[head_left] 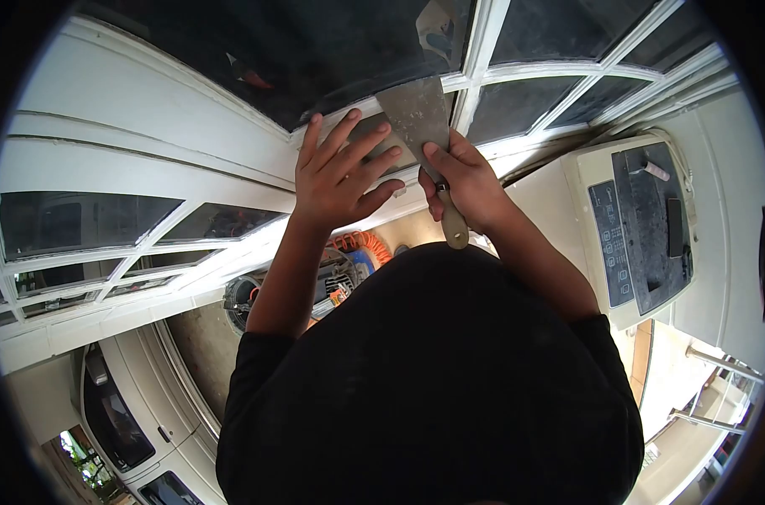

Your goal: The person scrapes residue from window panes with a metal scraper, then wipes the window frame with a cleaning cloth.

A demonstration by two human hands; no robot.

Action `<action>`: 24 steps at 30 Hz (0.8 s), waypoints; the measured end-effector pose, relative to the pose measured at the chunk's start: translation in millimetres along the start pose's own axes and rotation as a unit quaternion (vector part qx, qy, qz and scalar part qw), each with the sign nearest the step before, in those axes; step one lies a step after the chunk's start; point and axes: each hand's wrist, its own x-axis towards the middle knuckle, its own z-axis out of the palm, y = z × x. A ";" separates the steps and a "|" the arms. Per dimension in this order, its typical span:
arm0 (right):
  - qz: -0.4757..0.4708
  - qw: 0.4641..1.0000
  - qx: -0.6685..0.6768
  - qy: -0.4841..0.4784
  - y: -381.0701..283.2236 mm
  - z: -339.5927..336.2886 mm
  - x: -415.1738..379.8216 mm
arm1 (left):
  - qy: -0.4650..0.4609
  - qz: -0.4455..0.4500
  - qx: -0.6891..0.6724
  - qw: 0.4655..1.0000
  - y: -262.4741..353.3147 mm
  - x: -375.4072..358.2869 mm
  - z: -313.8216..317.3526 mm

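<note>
My right hand (464, 181) grips a putty knife (418, 120) by its pale handle, thumb laid along the base of the wide, spotted metal blade. The blade points up and away, its end overlapping the white window frame (460, 82). Left of it, my left hand (342, 178) is raised with fingers spread and holds nothing; its fingertips overlap the lower edge of the dark glass pane (315, 50). Part of the frame's lower rail is hidden behind the blade and both hands.
A washing machine (605, 202) stands at right with a dark phone-like slab (675, 227) and a small roller (654, 171) on its lid. Below my left arm lie a coiled orange hose (374, 244) and a bucket (241, 295). A vehicle (138, 396) stands lower left.
</note>
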 end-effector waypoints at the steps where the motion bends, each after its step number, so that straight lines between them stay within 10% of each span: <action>1: -0.013 1.000 0.004 0.000 3.1 -1.2 0.5 | 0.033 0.000 -0.020 0.999 4.6 -5.5 -4.7; 15: -0.001 0.917 -0.397 0.030 73.0 -24.6 -34.6 | -0.224 -0.458 -0.173 0.843 104.3 -259.8 2.2; 19: 0.029 0.823 -0.565 -0.045 69.6 13.8 -48.8 | -0.265 -0.690 -0.281 0.612 125.0 -403.2 49.2; 22: 0.022 0.801 -0.591 -0.091 69.6 15.9 -68.5 | -0.580 -0.656 -0.193 0.443 145.7 -507.7 28.0; 24: 0.007 0.807 -0.587 -0.066 68.1 8.4 -84.8 | -0.590 -0.695 -0.167 0.374 155.9 -503.0 -8.4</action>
